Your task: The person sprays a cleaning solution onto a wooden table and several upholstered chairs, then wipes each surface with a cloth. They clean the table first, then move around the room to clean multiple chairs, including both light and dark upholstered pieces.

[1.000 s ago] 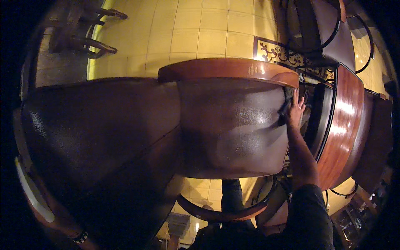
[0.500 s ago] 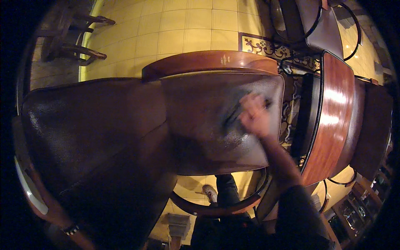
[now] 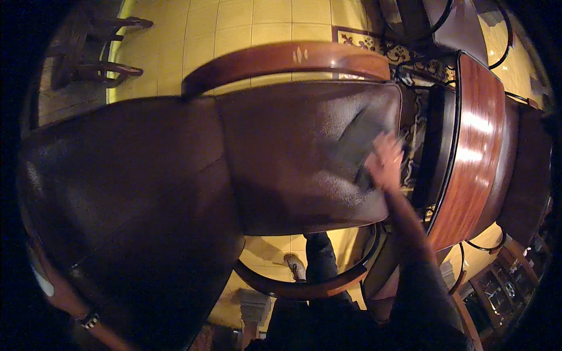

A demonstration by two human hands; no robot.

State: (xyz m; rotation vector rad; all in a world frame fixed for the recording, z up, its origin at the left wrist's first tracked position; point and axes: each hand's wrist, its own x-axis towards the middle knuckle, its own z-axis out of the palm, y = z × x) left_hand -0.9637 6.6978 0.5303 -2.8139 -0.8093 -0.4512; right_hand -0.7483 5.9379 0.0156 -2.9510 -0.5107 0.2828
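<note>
Yellow tiled floor with a dark ornamental border strip, brightly lit at top. Dark wooden chair legs at upper left. Polished reddish wooden panel at right, catching glare; black curved metal frames beyond it

Right hand presses a dark cloth flat on the brown leather seat near its right edge, left hand grips the big dark cushion bottom-left.
</note>
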